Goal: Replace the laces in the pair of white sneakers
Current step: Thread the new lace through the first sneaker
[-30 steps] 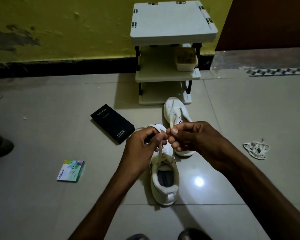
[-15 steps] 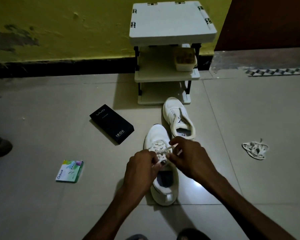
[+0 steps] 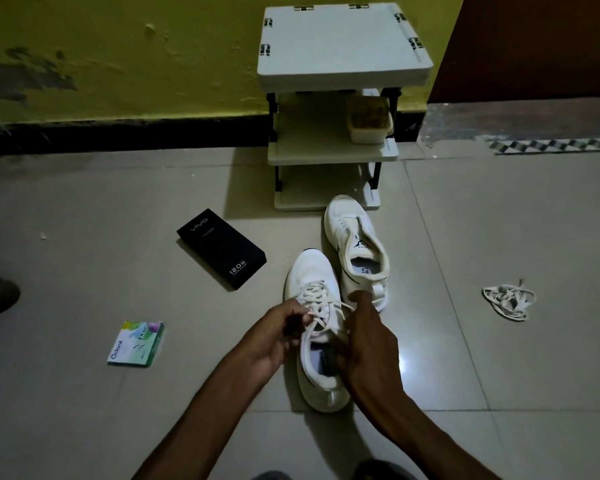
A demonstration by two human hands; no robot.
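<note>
**Step in hand:** finishing the lacing at the top eyelets of the near sneaker (image 3: 309,271). It stands on the floor tiles, toe pointing away, directly under both hands.

**Current state**
- The lace (image 3: 317,296) is already crossed through the lower rows.
- The left hand (image 3: 274,341) has a narrow grip, its fingertips pinching one lace end at the shoe's left side.
- The right hand (image 3: 371,348) lies over the collar with its forefinger raised. Whether its grip holds the other end cannot be told (its fingers are turned under).

**Procedure**
1. Draw both ends to equal length.
2. Take up slack row by row, from the toe upward.
3. Keep the lace flat.
4. Steady the shoe against the floor while pulling.

The far sneaker (image 3: 347,223), just beside the near one, shows no lace and probably comes next. A loose lace bundle (image 3: 508,301) lies well apart to the right.
</note>
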